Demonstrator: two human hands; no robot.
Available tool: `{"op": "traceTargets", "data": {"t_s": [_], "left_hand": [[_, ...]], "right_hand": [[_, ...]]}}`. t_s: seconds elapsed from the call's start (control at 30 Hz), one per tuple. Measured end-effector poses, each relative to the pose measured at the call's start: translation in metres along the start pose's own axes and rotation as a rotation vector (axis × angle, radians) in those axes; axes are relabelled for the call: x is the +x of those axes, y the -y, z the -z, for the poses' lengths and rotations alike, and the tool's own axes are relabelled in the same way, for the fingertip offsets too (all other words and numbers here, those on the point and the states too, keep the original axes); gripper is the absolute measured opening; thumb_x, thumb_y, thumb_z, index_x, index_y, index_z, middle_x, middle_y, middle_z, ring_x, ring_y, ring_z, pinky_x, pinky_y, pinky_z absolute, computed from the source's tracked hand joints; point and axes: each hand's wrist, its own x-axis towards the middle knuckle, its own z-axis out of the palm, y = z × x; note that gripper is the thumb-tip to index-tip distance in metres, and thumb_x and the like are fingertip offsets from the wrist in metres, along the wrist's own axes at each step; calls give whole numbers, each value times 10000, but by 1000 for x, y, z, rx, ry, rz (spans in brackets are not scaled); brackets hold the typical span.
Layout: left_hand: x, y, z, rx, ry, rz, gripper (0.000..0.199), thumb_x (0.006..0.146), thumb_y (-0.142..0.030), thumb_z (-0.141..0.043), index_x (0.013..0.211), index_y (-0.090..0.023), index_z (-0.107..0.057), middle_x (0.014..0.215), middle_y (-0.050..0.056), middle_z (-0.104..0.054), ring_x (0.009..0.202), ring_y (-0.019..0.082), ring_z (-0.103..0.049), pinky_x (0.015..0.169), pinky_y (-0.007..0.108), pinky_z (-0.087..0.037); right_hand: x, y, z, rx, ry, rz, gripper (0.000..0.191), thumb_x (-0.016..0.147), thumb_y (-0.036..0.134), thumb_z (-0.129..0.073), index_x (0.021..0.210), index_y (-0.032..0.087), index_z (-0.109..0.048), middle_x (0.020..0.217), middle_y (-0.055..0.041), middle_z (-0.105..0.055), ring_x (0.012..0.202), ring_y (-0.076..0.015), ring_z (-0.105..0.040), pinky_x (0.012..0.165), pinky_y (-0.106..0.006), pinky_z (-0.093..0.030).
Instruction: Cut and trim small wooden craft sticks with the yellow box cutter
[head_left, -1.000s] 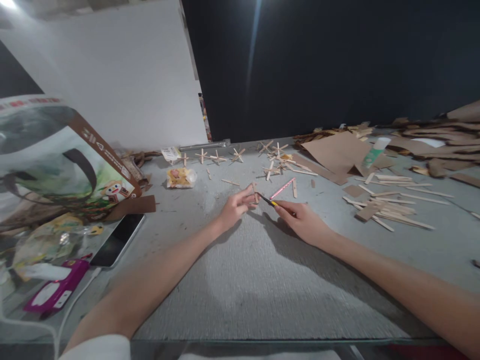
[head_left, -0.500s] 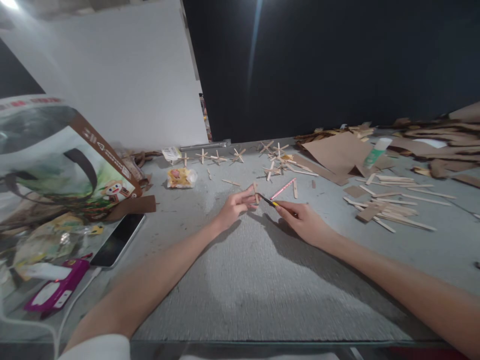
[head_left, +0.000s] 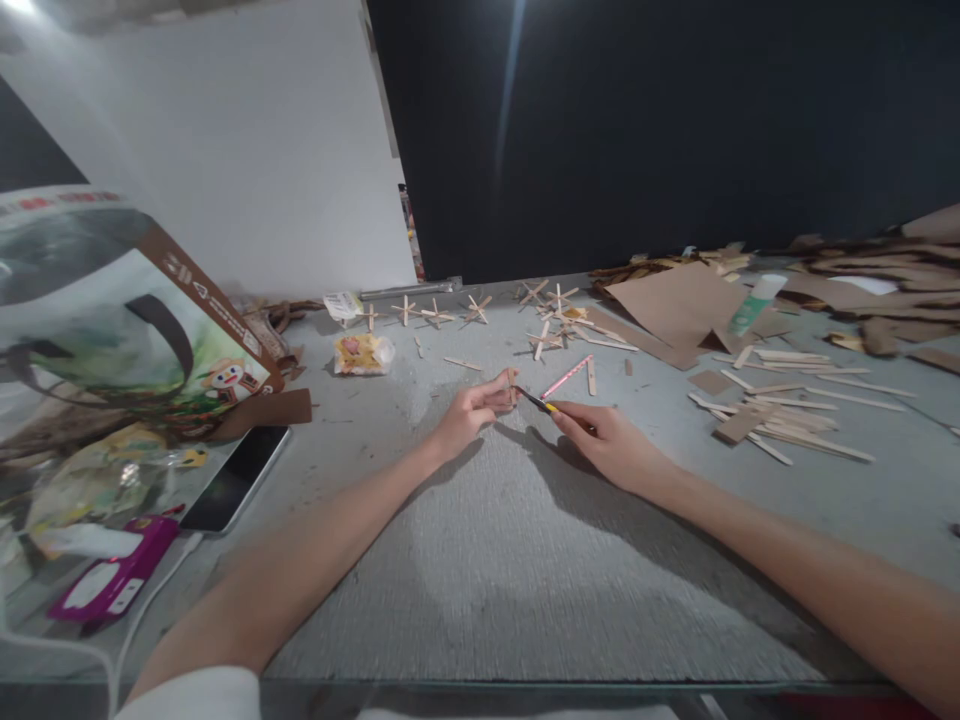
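Near the middle of the grey tabletop, my left hand (head_left: 472,408) pinches a short wooden craft stick (head_left: 513,384), held roughly upright. My right hand (head_left: 600,435) is closed around a slim tool with a dark tip and a yellow part (head_left: 537,401). Its tip points left and lies right beside the stick; whether they touch I cannot tell. Just beyond my right hand lies a pink patterned strip (head_left: 564,378), with another short craft stick (head_left: 591,377) at its far end. The tool's rear end is hidden in my palm.
Several crossed-stick stars (head_left: 478,309) stand along the back. Loose craft sticks (head_left: 795,420), cardboard (head_left: 660,305) and a glue stick (head_left: 757,305) are at right. A yellow packet (head_left: 364,355), phone (head_left: 236,480), purple device (head_left: 120,570) and large bag (head_left: 165,320) are at left.
The craft stick in my left hand has turned slightly and the fingers have shifted a little around it. My right hand and the tool have barely moved.
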Motion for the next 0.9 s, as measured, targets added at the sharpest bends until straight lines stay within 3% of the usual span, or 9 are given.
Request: {"op": "traceTargets", "data": {"t_s": [0.23, 0.43, 0.53, 0.63, 0.77, 0.9], "left_hand": [[-4, -6, -4, -5, -5, 27, 706, 763, -204, -679, 1469, -220, -657, 1571, 127, -579, 1435, 415, -556, 1036, 500, -577], [-4, -10, -7, -93, 31, 80, 836, 739, -171, -676, 1564, -198, -547, 1396, 145, -717, 1360, 382, -628, 962, 461, -611], [-4, -6, -8, -76, 11, 40, 776, 753, -184, -688, 1522, -218, -598, 1515, 138, -632, 1416, 410, -577, 926, 450, -622], [-4, -3, -7, -32, -10, -8, 718, 769, -188, -702, 1483, -231, -640, 1591, 127, -558, 1448, 429, -540, 929, 452, -620], [-4, -1, -5, -52, 61, 25, 765, 799, -185, -674, 1554, -228, -563, 1394, 142, -720, 1359, 400, -631, 960, 500, -618], [-4, 0, -5, 16, -4, -50, 736, 772, -166, -700, 1501, -228, -621, 1527, 129, -624, 1415, 395, -584, 1050, 521, -582]], "right_hand": [[-1, 5, -3, 90, 35, -53, 494, 992, 595, -390, 853, 200, -651, 574, 41, -409, 561, -156, -382, 578, -299, -311], [-2, 8, -9, 210, 36, -134, 484, 979, 615, -408, 850, 202, -625, 538, 55, -385, 502, -143, -362, 531, -294, -285], [-3, 8, -12, 257, 33, -150, 479, 971, 634, -424, 809, 216, -591, 519, 57, -380, 481, -140, -361, 504, -288, -277], [-3, 8, -12, 244, 23, -125, 486, 972, 643, -439, 780, 219, -581, 521, 51, -395, 488, -136, -365, 502, -285, -275], [-2, 6, -11, 221, 32, -121, 499, 981, 635, -430, 852, 200, -638, 535, 43, -430, 498, -140, -378, 504, -286, -272], [0, 4, -11, 210, 28, -105, 521, 969, 664, -423, 812, 205, -614, 527, 52, -396, 507, -140, -369, 523, -290, -282]]}}
